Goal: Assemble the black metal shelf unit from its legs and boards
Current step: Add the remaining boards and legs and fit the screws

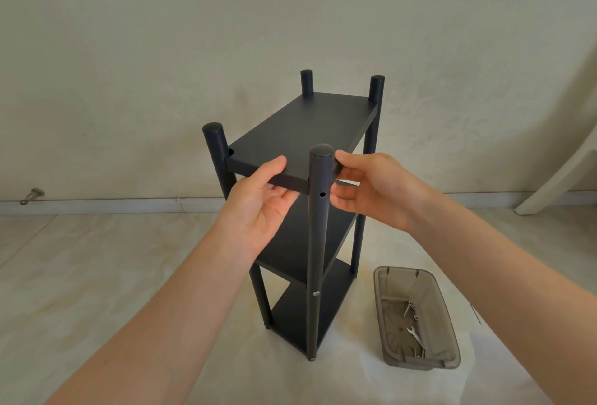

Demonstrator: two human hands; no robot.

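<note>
Standing upright on the pale tiled floor (pixel 97 275) in front of me, the black shelf unit (pixel 300 211) has its four legs up and three boards between them. I hold the top board (pixel 300 133) at its near short edge. My left hand (pixel 258 204) pinches that edge, thumb lying on the upper face and fingers curled beneath. My right hand (pixel 371 188) grips the same board at its near right corner, thumb on top and fingers tucked under, just beside the near right leg (pixel 318 243), which rises between my two hands. An empty bolt hole (pixel 322 194) shows in that leg just below the board's edge, so no bolt sits there. Lower on the same leg a silver bolt head (pixel 316 293) sits at the level of the middle board (pixel 300 243), and another shows near the leg's foot by the bottom board (pixel 303 314). The near left leg (pixel 218 152) stands at the board's other near corner, with a notch of the board visible against it.

To the right of the unit, on the floor and apart from it, lies a translucent brown plastic tray (pixel 416 317). Inside it I see a small spanner (pixel 415 335) and a few loose bolts (pixel 408 307). Behind everything is a plain cream wall (pixel 161 49), with a metal doorstop (pixel 32 195) low at the left and a white chair leg (pixel 555 178) at the far right.
</note>
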